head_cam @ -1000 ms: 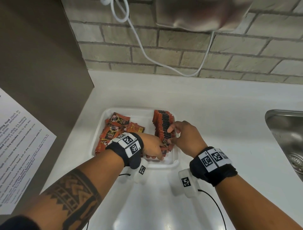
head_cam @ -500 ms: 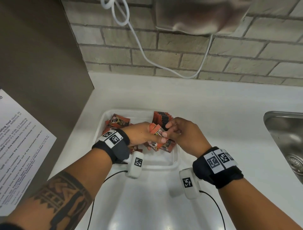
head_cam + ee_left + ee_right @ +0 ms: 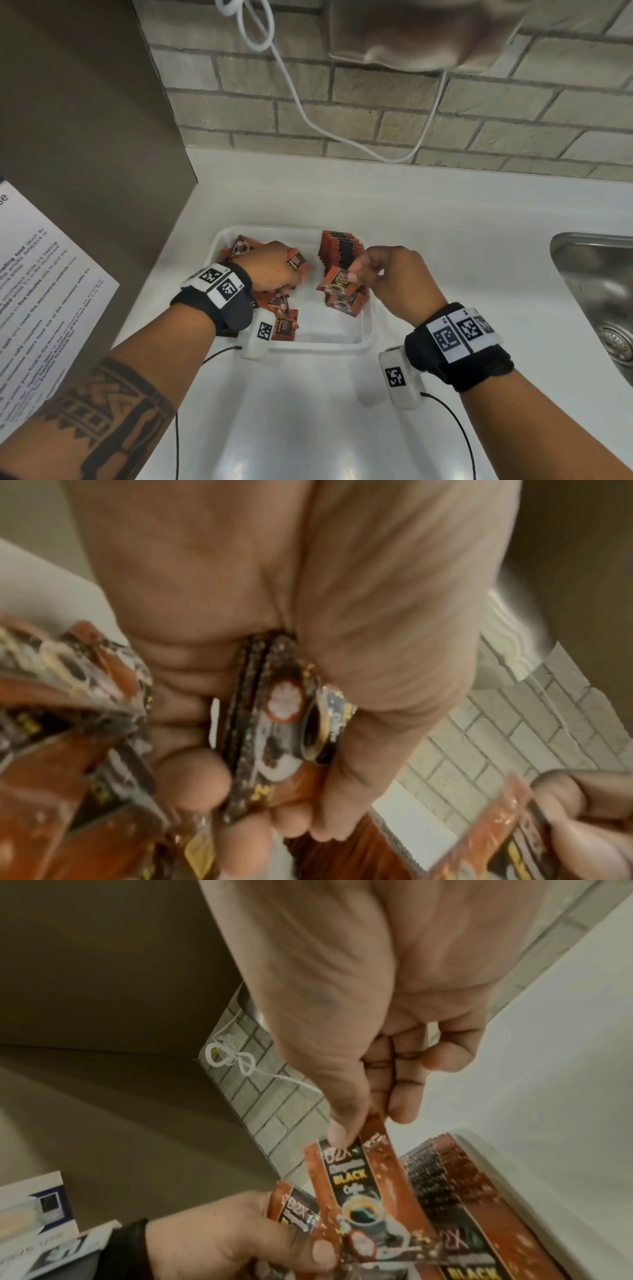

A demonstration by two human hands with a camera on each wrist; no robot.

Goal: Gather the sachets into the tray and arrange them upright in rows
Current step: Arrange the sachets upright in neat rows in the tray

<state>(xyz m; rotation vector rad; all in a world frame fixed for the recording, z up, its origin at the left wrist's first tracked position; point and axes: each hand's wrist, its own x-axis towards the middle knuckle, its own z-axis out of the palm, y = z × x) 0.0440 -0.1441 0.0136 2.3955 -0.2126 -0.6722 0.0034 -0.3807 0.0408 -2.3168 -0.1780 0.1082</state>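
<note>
A shallow white tray (image 3: pixel 366 337) lies on the white counter. An upright row of orange-and-black sachets (image 3: pixel 339 247) stands along its right side. Loose sachets (image 3: pixel 281 320) lie flat on its left side. My left hand (image 3: pixel 274 265) hovers over the loose pile and grips a small bundle of sachets (image 3: pixel 274 723) in its fist. My right hand (image 3: pixel 380 274) pinches one sachet (image 3: pixel 337 282) by its top corner between thumb and forefinger, just in front of the row. That sachet (image 3: pixel 363 1183) hangs tilted, label up, above another leaning sachet (image 3: pixel 346 303).
A steel sink (image 3: pixel 596 291) is sunk into the counter at the right. A brown cabinet side (image 3: pixel 85 137) with a printed notice (image 3: pixel 37 301) walls off the left. A brick wall (image 3: pixel 376 113) with a hanging white cable (image 3: pixel 308 113) stands behind the tray.
My hands met over the tray and have drawn apart. The right hand now holds a single sachet near the row, and the left hand has drawn back left with its bundle.
</note>
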